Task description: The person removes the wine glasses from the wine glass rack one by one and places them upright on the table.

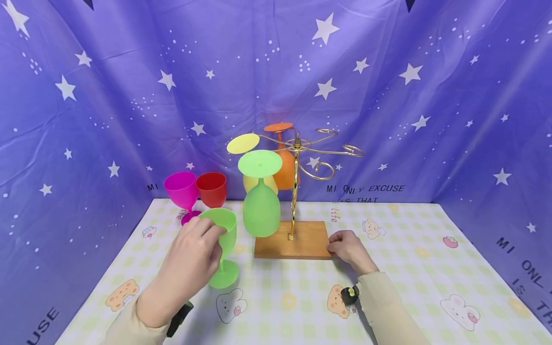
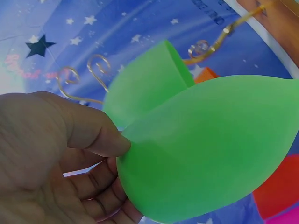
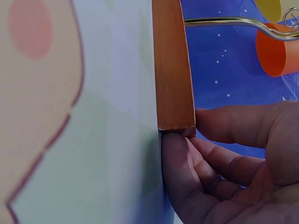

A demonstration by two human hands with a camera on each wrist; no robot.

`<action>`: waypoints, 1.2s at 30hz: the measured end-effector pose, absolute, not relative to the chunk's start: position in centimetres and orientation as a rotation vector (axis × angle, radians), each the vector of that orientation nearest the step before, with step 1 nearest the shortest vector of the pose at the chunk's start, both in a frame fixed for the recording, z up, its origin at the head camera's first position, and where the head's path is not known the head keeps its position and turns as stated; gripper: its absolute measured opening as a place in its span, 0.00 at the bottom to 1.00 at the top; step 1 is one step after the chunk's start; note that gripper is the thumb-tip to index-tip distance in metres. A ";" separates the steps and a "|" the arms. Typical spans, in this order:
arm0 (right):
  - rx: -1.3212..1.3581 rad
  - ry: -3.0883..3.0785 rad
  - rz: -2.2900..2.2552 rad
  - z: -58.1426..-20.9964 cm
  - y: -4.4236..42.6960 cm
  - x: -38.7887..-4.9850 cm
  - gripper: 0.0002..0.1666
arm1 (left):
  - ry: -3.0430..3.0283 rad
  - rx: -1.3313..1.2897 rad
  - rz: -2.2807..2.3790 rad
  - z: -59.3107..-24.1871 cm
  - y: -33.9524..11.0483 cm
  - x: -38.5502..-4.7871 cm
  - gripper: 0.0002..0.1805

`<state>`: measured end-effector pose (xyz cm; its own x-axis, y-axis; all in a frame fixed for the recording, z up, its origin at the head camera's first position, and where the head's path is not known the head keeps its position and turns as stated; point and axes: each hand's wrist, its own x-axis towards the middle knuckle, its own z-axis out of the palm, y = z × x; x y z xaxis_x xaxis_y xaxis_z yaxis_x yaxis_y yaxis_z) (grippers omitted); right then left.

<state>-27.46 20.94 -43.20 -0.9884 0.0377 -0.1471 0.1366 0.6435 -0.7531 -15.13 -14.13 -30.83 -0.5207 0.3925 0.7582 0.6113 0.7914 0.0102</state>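
Observation:
My left hand (image 1: 194,251) pinches the rim of an upright light green goblet (image 1: 226,244); the left wrist view shows the thumb against the bowl (image 2: 201,154). Whether its foot touches the table I cannot tell. My right hand (image 1: 351,249) holds the right end of the wooden base (image 1: 310,239) of a gold metal goblet rack (image 1: 295,191), thumb at the top edge and fingers against the end (image 3: 175,112). Upside down on the rack hang a green goblet (image 1: 261,211), a yellow goblet (image 1: 243,143) and an orange goblet (image 1: 284,167). Several curled hooks on its right side hold nothing.
A magenta goblet (image 1: 181,189) and a red goblet (image 1: 211,189) stand at the table's back left, behind the left hand. A checked cloth with cartoon prints (image 1: 401,278) covers the table. Purple star-printed curtains (image 1: 388,110) enclose the back and sides.

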 end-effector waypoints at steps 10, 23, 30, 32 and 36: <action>0.154 2.741 -1.266 -43.1 21.0 -27.5 0.10 | -2.179 -0.677 -0.336 -31.0 -15.7 -16.9 0.14; 0.160 2.748 -1.269 -43.2 20.9 -27.4 0.09 | -2.205 -0.645 -0.325 -31.4 -16.6 -18.3 0.13; 0.156 2.750 -1.272 -43.1 20.9 -27.4 0.08 | -2.195 -0.609 -0.320 -31.6 -17.4 -19.0 0.13; 0.159 2.748 -1.274 -43.1 20.8 -27.5 0.08 | -2.198 -0.598 -0.318 -31.6 -17.7 -19.2 0.13; 0.160 2.747 -1.267 -43.2 20.9 -27.5 0.08 | -2.218 -0.571 -0.327 -31.8 -18.2 -19.7 0.12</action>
<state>-27.47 20.88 -43.17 -0.9882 0.0489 -0.1451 0.1421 0.6455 -0.7504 -19.72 -18.18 -31.76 -0.5742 0.2929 0.7645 0.5009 0.8643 0.0451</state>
